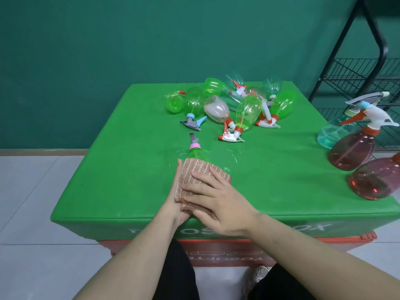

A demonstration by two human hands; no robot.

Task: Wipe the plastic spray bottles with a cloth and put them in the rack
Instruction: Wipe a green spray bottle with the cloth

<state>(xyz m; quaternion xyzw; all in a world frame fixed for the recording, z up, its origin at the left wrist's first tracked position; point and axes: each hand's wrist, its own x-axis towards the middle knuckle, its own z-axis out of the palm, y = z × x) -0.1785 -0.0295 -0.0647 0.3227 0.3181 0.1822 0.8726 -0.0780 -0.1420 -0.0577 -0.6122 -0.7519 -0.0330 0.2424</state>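
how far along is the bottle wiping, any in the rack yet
Early. Done: nothing shows in the visible rack shelves; three bottles stand at the table's right edge, wiped or not I cannot tell. In hand: the left hand and right hand hold the cloth around a green bottle. Left: the pile lying behind.

Green padded table on red base. Far centre: heap of green and clear spray bottles, lying down. Right edge: pink bottles and a teal bottle, upright.
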